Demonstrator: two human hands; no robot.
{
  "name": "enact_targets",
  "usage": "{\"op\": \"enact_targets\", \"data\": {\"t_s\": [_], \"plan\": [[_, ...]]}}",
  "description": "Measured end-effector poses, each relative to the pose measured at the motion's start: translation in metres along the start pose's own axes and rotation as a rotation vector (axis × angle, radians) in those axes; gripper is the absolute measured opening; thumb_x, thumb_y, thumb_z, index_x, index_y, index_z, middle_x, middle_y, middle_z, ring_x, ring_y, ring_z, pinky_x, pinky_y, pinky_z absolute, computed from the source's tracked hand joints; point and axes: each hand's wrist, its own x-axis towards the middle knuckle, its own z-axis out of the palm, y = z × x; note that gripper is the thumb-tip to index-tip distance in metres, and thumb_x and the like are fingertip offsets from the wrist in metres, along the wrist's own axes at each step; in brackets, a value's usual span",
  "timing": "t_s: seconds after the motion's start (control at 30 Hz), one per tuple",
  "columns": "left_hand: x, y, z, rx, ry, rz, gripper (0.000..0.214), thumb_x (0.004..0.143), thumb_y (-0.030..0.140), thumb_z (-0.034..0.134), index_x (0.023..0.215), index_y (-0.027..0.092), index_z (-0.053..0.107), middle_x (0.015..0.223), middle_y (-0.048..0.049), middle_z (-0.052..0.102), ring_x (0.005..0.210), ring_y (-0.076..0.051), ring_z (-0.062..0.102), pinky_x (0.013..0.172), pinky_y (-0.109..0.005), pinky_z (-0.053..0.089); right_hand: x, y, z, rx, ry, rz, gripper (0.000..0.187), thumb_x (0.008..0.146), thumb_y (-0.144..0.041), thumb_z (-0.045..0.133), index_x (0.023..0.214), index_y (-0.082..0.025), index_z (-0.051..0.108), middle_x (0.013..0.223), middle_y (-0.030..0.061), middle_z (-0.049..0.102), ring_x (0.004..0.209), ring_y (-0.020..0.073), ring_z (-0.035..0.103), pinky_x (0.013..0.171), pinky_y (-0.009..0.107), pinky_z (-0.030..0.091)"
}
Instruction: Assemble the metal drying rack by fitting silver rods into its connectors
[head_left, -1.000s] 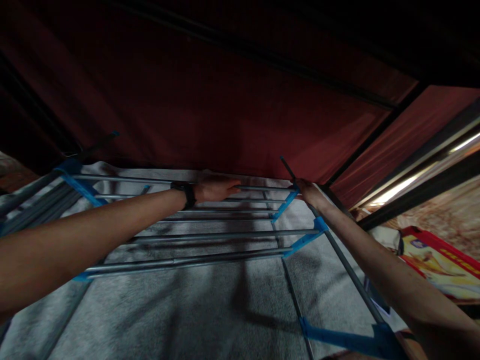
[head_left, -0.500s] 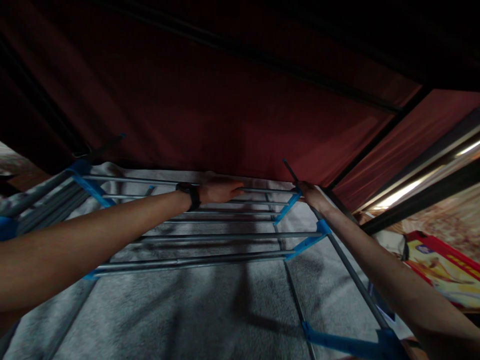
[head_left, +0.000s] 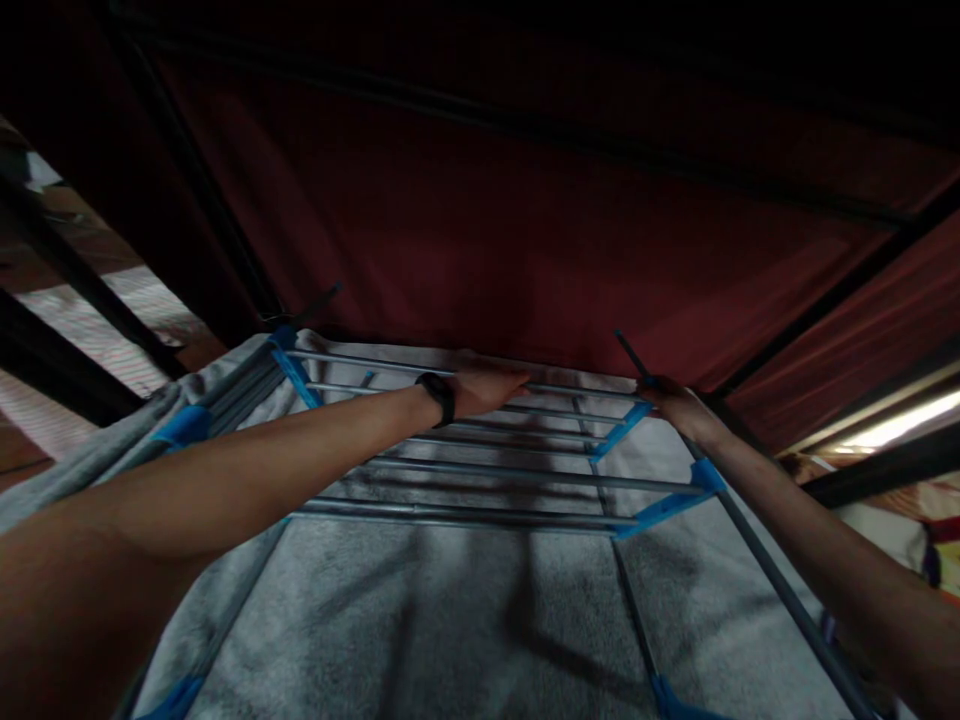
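Only the view has swung left; the left hand (head_left: 487, 391) curls round the rack's (head_left: 540, 475) far bar (head_left: 352, 360), the right hand (head_left: 669, 402) (grip unclear) meets its corner (head_left: 634, 414), presumably steadying it.

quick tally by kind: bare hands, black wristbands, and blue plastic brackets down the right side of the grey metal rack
Bare hands: 2, left hand and right hand
Black wristband: 1
Blue plastic brackets on the right of the grey metal rack: 3, far bracket, middle bracket, near bracket (cut off)
Total: 6
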Motion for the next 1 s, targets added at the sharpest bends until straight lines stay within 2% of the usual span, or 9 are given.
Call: {"op": "enact_targets", "data": {"t_s": [0.17,0.3,0.43,0.57,0.87,1.0], "plan": [[0.0017,-0.0025,0.0013,0.037,-0.008,0.015,0.029,0.101,0.041,0.043,0.1,0.021,0.065,0.089,-0.0066,0.074,0.076,-0.02,0.068,0.063,-0.028,0.039,-0.0006,-0.0002,-0.0025,-0.03,-0.002,-0.01,0.023,0.081,-0.035,0.06,0.099,-0.022,0.064,0.093,0.0071,0.071,0.086,0.0226,0.066,0.069,0.028,0.053],[0.0031,-0.006,0.0046,0.042,-0.005,0.028,0.03,0.101,0.041,0.043,0.098,0.021,0.064,0.087,-0.0061,0.073,0.073,-0.02,0.067,0.061,-0.029,0.037,0.0025,0.0045,-0.0028,-0.016,0.009,-0.021,0.024,0.081,-0.038,0.061,0.099,-0.022,0.064,0.094,0.0072,0.071,0.088,0.0229,0.066,0.073,0.028,0.054],[0.0041,-0.0068,0.0056,0.034,-0.025,0.015,0.031,0.101,0.043,0.042,0.099,0.022,0.065,0.088,-0.0061,0.074,0.074,-0.02,0.066,0.064,-0.029,0.038,0.006,0.0075,-0.0022,-0.021,0.002,-0.024,0.026,0.081,-0.035,0.058,0.102,-0.021,0.062,0.097,0.0063,0.068,0.087,0.02,0.063,0.073,0.028,0.053],[0.0043,-0.0051,0.0043,0.04,-0.022,-0.017,0.034,0.1,0.046,0.041,0.101,0.022,0.065,0.087,-0.0065,0.073,0.073,-0.021,0.065,0.065,-0.031,0.038,0.0055,0.0046,-0.0022,-0.079,-0.01,-0.01,0.024,0.082,-0.034,0.057,0.1,-0.02,0.06,0.089,0.0054,0.066,0.08,0.0188,0.06,0.07,0.028,0.051],[0.0044,-0.0035,0.0035,0.06,-0.034,-0.027,0.036,0.101,0.046,0.038,0.108,0.024,0.066,0.094,-0.0053,0.074,0.08,-0.021,0.067,0.068,-0.03,0.042,0.0088,0.0067,-0.0019,-0.207,0.025,-0.064,0.02,0.082,-0.032,0.055,0.096,-0.019,0.062,0.093,0.0073,0.069,0.084,0.0211,0.062,0.077,0.031,0.05],[0.003,-0.0011,0.0022,0.079,-0.019,-0.013,0.038,0.102,0.045,0.037,0.111,0.023,0.066,0.097,-0.007,0.074,0.085,-0.022,0.069,0.072,-0.031,0.045,0.0061,0.0004,-0.0032,-0.253,0.007,-0.062,0.021,0.086,-0.032,0.052,0.1,-0.019,0.062,0.095,0.0078,0.07,0.085,0.0207,0.064,0.078,0.03,0.05]]}}
